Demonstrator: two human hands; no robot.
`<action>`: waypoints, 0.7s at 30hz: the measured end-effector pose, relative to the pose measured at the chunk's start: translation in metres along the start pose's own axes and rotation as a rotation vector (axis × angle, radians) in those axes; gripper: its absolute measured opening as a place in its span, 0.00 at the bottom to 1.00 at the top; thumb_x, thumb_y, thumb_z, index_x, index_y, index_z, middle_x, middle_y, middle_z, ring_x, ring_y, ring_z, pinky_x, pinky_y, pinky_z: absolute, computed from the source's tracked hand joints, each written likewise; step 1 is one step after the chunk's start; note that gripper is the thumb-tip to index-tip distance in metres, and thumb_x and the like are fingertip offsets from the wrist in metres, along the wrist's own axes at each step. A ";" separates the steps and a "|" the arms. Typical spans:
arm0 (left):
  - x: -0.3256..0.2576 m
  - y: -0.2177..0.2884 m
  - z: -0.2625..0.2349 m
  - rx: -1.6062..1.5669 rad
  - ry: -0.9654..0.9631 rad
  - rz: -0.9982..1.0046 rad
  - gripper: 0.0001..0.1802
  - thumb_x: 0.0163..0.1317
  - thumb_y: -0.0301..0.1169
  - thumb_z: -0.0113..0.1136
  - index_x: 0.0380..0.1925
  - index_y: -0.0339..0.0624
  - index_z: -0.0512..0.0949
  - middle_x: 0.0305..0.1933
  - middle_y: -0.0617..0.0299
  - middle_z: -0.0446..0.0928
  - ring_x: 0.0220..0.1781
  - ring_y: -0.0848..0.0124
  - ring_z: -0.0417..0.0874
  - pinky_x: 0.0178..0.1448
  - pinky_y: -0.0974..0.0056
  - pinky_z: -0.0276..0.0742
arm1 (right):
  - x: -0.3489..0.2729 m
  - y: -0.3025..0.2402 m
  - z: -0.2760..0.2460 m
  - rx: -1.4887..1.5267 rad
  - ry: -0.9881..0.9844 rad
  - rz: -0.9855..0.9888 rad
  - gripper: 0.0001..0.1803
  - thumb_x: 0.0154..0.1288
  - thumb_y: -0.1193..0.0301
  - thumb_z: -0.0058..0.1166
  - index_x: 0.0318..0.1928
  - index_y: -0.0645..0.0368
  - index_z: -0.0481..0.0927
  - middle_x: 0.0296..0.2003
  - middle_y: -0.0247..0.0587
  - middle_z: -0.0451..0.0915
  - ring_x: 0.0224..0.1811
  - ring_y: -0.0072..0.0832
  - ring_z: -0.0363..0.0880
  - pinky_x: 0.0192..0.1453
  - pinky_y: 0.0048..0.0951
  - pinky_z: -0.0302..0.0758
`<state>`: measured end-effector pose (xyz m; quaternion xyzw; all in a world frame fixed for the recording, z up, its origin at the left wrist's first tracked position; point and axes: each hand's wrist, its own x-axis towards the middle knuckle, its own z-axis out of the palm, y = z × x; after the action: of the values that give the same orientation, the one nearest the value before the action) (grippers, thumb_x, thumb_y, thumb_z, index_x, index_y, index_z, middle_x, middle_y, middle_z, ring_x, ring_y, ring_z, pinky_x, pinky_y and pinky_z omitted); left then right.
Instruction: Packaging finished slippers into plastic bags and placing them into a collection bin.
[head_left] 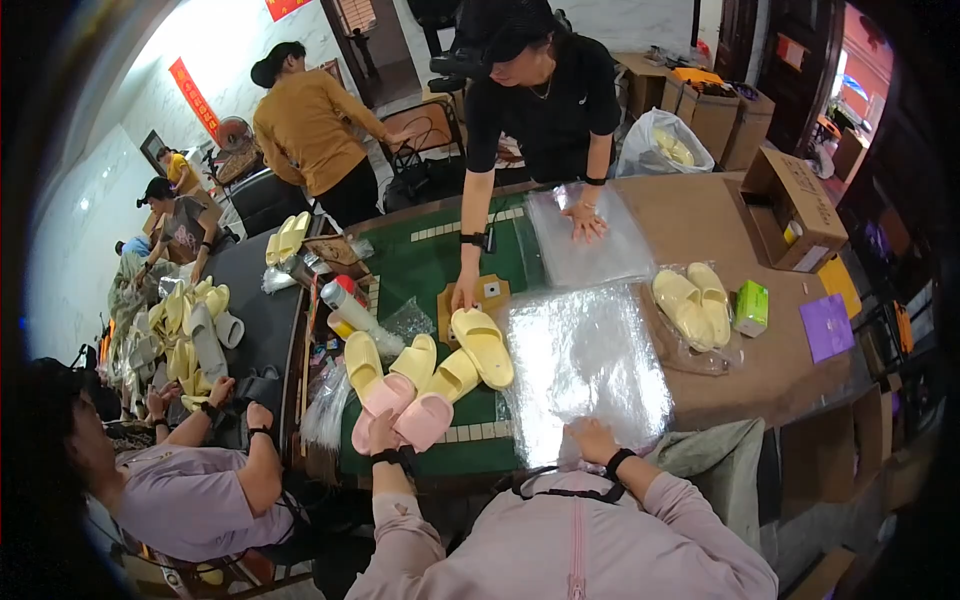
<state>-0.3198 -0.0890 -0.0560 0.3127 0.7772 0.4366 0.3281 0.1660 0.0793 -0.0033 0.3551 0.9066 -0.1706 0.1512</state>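
Observation:
My left hand [383, 432] grips a pink slipper [386, 396] at the near left of the green mat [400, 275]. Right beside it lies a second pink slipper [425, 420]. Several yellow slippers [364, 362] are heaped just behind the pink pair. At the near edge of a shiny stack of clear plastic bags [570, 350], my right hand [592, 440] rests with its fingers stretched out. Across the table, a co-worker's hand [465, 293] reaches to a yellow slipper [481, 347]; their other hand presses on another clear bag stack [570, 245].
A bagged pair of yellow slippers [690, 308], a green packet [751, 308] and a purple sheet [827, 328] lie to the right. An open cardboard box [795, 212] stands behind them. At left, co-workers sit by a dark table [262, 340] piled with slippers [185, 330].

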 end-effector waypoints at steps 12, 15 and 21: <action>-0.084 0.172 0.062 -1.294 0.275 -0.338 0.27 0.65 0.41 0.37 0.59 0.36 0.57 0.60 0.49 0.62 0.61 0.56 0.64 0.63 0.51 0.61 | 0.007 0.001 0.007 0.019 -0.049 -0.031 0.41 0.49 0.66 0.59 0.64 0.41 0.55 0.60 0.55 0.57 0.61 0.49 0.57 0.56 0.62 0.60; -0.089 0.196 0.092 -1.570 -0.021 -0.232 0.24 0.63 0.40 0.38 0.56 0.37 0.62 0.59 0.50 0.64 0.61 0.57 0.64 0.65 0.52 0.59 | 0.009 0.003 0.015 0.014 -0.028 -0.014 0.40 0.49 0.67 0.58 0.64 0.41 0.55 0.59 0.55 0.58 0.61 0.49 0.57 0.57 0.62 0.58; -0.092 0.257 0.150 -1.575 -0.057 -0.198 0.24 0.65 0.40 0.36 0.54 0.35 0.62 0.53 0.51 0.67 0.57 0.58 0.66 0.64 0.54 0.61 | 0.006 -0.003 0.003 -0.009 -0.064 0.013 0.37 0.52 0.70 0.53 0.63 0.37 0.56 0.57 0.54 0.59 0.61 0.47 0.57 0.58 0.58 0.60</action>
<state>-0.0968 0.0200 0.1324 -0.0708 0.2552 0.8185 0.5098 0.1602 0.0801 -0.0082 0.3549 0.8997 -0.1768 0.1829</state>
